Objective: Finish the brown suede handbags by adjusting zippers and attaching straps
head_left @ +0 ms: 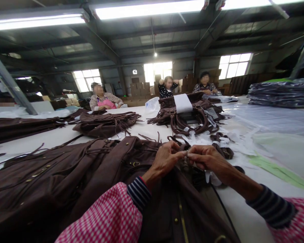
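Note:
A dark brown bag (164,206) with a brass zipper and metal studs lies right in front of me, under my wrists. Over its upper edge, my left hand (166,160) is closed in a pinch, thumb against fingertips. My right hand (209,160) pinches from the other side, its fingertips meeting those of the left. Whatever small thing they hold between them is too small to make out. Just beyond the fingers lie bundled brown straps (221,146) with white wrapping. More brown bag material (58,179), with buckles and cords, spreads to the left.
Fringed brown bags (103,123) lie farther across the white table (147,130). Another stack with looped handles (190,114) carries a white paper sheet (182,103). Plastic-wrapped packs (281,92) rise at right, near green sheeting (281,170). Several people sit or stand beyond the table.

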Motion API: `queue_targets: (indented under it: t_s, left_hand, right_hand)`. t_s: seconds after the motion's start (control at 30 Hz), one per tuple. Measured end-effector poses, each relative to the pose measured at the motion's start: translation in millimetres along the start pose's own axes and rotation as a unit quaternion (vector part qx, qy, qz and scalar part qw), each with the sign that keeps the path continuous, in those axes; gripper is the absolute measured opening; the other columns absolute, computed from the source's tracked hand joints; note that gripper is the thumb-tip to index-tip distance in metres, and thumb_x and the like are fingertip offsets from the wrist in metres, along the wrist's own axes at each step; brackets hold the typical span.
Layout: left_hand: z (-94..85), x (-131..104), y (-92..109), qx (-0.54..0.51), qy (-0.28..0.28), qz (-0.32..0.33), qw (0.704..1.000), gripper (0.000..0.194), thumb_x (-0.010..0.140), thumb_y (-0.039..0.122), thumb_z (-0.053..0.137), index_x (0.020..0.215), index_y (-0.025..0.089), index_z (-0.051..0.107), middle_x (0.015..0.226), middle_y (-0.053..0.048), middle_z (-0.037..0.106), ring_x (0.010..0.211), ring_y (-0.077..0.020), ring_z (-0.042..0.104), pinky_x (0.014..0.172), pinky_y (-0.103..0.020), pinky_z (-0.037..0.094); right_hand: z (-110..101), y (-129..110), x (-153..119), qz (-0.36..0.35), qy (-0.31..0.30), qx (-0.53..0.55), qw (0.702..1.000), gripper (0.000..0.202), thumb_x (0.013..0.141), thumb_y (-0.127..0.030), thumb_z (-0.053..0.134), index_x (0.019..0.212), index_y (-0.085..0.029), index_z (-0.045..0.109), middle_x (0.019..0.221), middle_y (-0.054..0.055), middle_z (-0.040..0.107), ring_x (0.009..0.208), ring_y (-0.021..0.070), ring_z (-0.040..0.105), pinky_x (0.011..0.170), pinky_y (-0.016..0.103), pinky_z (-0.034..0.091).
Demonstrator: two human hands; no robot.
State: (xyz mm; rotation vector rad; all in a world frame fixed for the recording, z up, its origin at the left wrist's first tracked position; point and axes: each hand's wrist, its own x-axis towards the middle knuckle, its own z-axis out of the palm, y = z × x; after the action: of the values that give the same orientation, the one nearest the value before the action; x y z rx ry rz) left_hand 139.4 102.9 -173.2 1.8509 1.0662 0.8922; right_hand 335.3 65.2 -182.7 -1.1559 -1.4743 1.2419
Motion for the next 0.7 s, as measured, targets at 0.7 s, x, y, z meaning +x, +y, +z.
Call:
queue_targets:
  t_s: [0.7]
  left_hand:
    - [-6.2, -2.1, -5.0, -0.021, -0.198, 0.047, 0.979, 0.03, 0.084, 0.042, 0.063, 0.075, 0.014, 0.063, 0.066, 0.002, 0.043, 0.063, -0.0114, 0.036, 0.058, -0.024, 0.025]
  right_hand:
    - [-7.2, 3.7, 1.0, -0.02, -0.099, -0.065, 0.993, 0.029, 0.08, -0.041, 0.068, 0.071, -0.016, 0.057, 0.052, -0.008, 0.038, 0.048, 0.0058, 0.029, 0.046, 0.022, 0.018]
